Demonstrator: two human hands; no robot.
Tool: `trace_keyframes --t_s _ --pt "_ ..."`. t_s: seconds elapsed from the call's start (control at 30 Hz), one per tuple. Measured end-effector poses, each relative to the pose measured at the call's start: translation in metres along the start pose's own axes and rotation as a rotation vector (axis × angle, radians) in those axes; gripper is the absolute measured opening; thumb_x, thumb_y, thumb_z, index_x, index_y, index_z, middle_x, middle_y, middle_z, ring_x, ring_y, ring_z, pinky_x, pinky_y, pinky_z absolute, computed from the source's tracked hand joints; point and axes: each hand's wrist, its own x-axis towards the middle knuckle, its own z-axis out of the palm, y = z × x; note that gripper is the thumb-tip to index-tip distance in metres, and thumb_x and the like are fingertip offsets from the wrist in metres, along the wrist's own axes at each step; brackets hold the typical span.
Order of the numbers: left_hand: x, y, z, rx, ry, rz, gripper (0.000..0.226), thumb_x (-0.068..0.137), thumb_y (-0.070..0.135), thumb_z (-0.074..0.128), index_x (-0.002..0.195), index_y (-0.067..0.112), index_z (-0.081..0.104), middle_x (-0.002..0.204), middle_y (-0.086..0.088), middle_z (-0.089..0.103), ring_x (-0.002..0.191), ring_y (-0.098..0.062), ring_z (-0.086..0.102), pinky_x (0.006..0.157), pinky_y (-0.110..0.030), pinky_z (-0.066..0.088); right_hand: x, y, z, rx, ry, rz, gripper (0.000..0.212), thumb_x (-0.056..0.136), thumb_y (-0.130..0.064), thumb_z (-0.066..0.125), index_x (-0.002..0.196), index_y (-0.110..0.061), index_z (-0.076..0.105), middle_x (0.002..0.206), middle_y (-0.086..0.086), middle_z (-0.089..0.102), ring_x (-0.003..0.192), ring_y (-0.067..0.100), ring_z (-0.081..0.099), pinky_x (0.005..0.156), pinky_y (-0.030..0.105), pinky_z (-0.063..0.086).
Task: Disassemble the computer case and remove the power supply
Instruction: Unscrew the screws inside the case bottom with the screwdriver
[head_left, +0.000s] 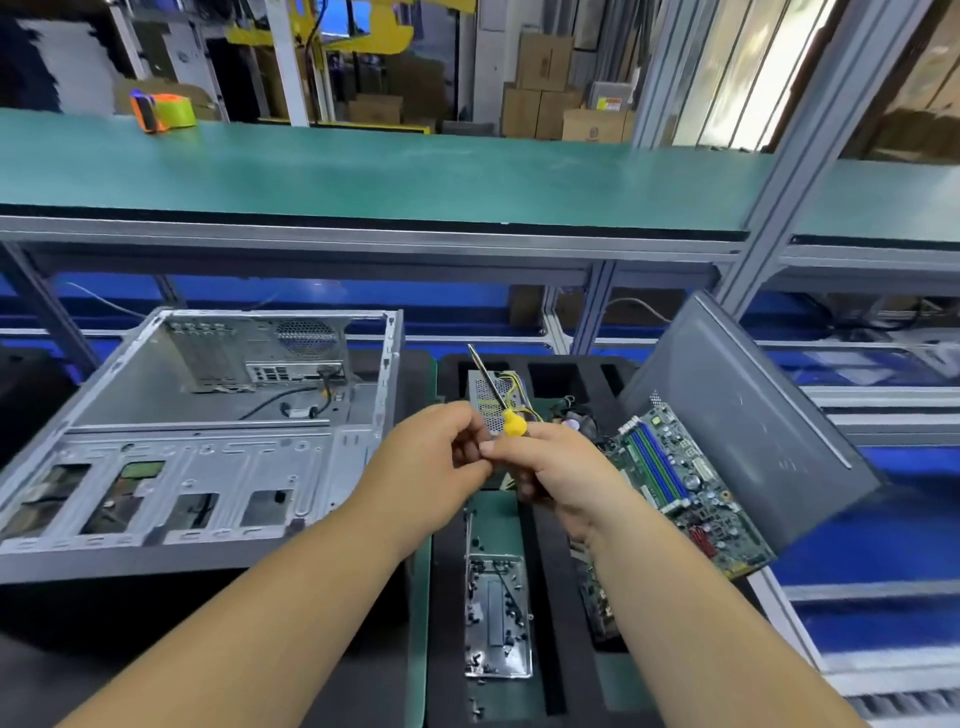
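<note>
Head view, case: the computer case (197, 431) lies open on its side at the left, stripped to bare metal apart from a few loose cables near its back wall.
Head view, power supply: a perforated metal box (491, 389) with yellow wires sits in a slot of the black foam tray (447, 571), just beyond the hands; it looks like the power supply, already out of the case.
Head view, right hand: the right hand (558, 467) is curled round the dark handle of a screwdriver (501, 402), shaft pointing up and away, yellow collar just above the fingers.
Head view, left hand: the left hand (434, 457) has its fingertips pinched together against the handle or something small beside it; what it pinches cannot be told.
Head view, other parts: a circuit board (680, 483) leans against a grey side panel (748, 410) at the right; a metal plate (496, 613) strewn with small screws lies in the tray below the hands.
Risk: a screw passed between the fingertips could drop and be lost in the tray's slots; the raised tip could scrape the box or snag its wires.
Hidden: the screwdriver handle is mostly covered by the fingers, the lower circuit board by the right forearm, and the screws are too small to count.
</note>
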Motion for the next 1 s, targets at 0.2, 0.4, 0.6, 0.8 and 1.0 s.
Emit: trace_keyframes --t_s 0.2,0.4,0.6,0.8,1.0 --pt "0.0 -0.005 0.015 0.086 -0.036 -0.088 0.032 0.071 0.031 0.081 0.084 0.036 0.051 0.083 0.013 0.055 0.072 -0.005 0.053 0.064 -0.019 0.045 0.003 0.027 -0.021 -0.23 0.193 0.014 0.029 0.08 -0.019 0.074 0.084 0.007 0.063 0.058 0.001 0.038 0.048 0.012 0.031 0.053 0.028 0.022" --pt "-0.003 -0.012 0.005 0.089 -0.027 -0.076 0.022 0.079 0.029 0.073 0.087 0.036 0.054 0.088 0.015 0.056 0.081 -0.002 0.055 0.073 -0.024 0.049 0.01 0.057 -0.019 -0.292 0.219 0.161 0.016 0.08 -0.019 0.074 0.086 -0.005 0.073 0.054 -0.006 0.045 0.049 0.01 0.037 0.052 0.025 0.028" --pt "-0.012 -0.018 -0.016 0.055 0.023 -0.032 0.021 0.082 0.023 0.072 0.095 0.033 0.059 0.093 0.014 0.058 0.089 -0.001 0.055 0.077 -0.007 0.04 0.015 0.062 -0.017 -0.213 0.248 0.163 0.002 0.082 -0.016 0.072 0.082 -0.017 0.073 0.058 -0.013 0.057 0.036 -0.004 0.042 0.047 0.019 0.029" --pt "-0.027 -0.053 -0.069 0.156 0.195 -0.097 0.023 0.083 0.019 0.073 0.104 0.024 0.063 0.1 0.01 0.059 0.092 0.0 0.053 0.08 -0.002 0.032 0.025 0.036 0.009 -0.123 0.211 -0.004 0.003 0.084 -0.02 0.071 0.08 -0.02 0.071 0.067 -0.01 0.058 0.061 0.012 0.047 0.065 0.028 0.038" --pt "-0.055 -0.102 -0.127 0.297 0.378 -0.345 0.02 0.084 0.023 0.072 0.103 0.023 0.064 0.102 0.003 0.058 0.094 -0.01 0.054 0.084 -0.025 0.039 0.036 0.011 0.068 -0.234 0.09 -0.164 0.007 0.092 -0.021 0.062 0.094 -0.027 0.064 0.078 -0.002 0.062 0.071 0.015 0.056 0.064 0.031 0.045"
